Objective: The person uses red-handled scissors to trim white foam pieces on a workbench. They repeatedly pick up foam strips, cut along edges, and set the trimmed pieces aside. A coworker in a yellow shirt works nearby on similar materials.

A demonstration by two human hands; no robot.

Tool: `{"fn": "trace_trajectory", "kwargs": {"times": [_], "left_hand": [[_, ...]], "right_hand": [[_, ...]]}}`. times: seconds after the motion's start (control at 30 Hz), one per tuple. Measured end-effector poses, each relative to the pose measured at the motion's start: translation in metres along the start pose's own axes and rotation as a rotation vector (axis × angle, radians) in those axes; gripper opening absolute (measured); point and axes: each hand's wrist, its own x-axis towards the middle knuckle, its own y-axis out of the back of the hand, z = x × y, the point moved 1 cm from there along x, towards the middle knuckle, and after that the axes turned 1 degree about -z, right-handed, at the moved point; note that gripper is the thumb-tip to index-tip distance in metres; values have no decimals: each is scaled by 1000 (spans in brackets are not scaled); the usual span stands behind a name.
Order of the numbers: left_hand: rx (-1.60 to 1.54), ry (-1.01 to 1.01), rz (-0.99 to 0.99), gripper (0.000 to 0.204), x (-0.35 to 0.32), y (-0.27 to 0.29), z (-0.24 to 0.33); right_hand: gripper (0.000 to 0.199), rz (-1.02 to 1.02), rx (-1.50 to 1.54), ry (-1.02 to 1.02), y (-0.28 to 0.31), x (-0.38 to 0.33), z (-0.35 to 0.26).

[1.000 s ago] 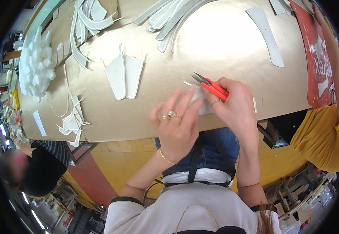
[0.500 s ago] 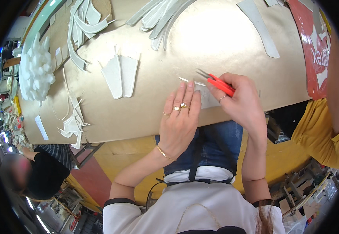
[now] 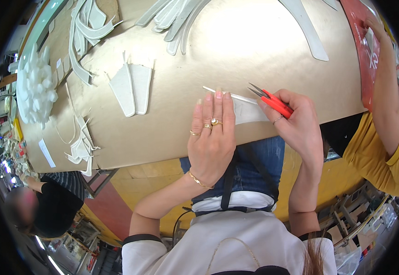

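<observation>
Since a moment ago, left hand (image 3: pixel 211 140) has flattened — fingers spread, pinning a pale strip (image 3: pixel 247 110) to the brown table (image 3: pixel 172 119) edge, likely steadying it. Right hand (image 3: pixel 295 121) grips red snips (image 3: pixel 272 100) — blades nearly closed, beside the strip.

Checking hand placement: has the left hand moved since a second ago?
Yes. The left hand slid forward from the table's near edge to lie flat on the white piece.
</observation>
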Motion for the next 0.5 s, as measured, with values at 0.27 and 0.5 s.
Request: {"fn": "trace_trajectory", "kwargs": {"times": [0.27, 0.5], "left_hand": [[106, -23, -11, 37, 1, 1, 4], [168, -50, -28, 37, -1, 0, 5]], "right_hand": [[22, 17, 13, -2, -3, 1, 3], [22, 30, -19, 26, -3, 1, 4]]}}
